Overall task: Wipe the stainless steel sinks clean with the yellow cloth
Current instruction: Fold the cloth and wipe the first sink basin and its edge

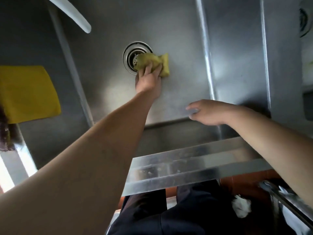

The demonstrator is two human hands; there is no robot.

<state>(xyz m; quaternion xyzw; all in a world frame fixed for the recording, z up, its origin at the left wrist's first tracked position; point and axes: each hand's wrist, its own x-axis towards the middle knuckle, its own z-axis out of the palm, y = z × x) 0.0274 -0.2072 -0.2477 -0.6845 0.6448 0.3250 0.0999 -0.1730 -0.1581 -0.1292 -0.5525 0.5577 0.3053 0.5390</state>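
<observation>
I look down into the middle stainless steel sink (183, 39). A bunched yellow cloth (161, 62) lies on its floor, partly over the round drain (131, 55). My left hand (149, 80) reaches in from the lower left and holds the cloth down against the steel, fingers laid over it. My right hand (205, 112) hovers at the sink's near right corner with fingers loosely bent, holding nothing.
A second, brighter yellow cloth (28, 94) lies in the basin to the left. A white tap spout (72, 16) juts in at the top left. Another basin with a drain (304, 19) is at the far right. The sink's front rim (194, 165) runs below my arms.
</observation>
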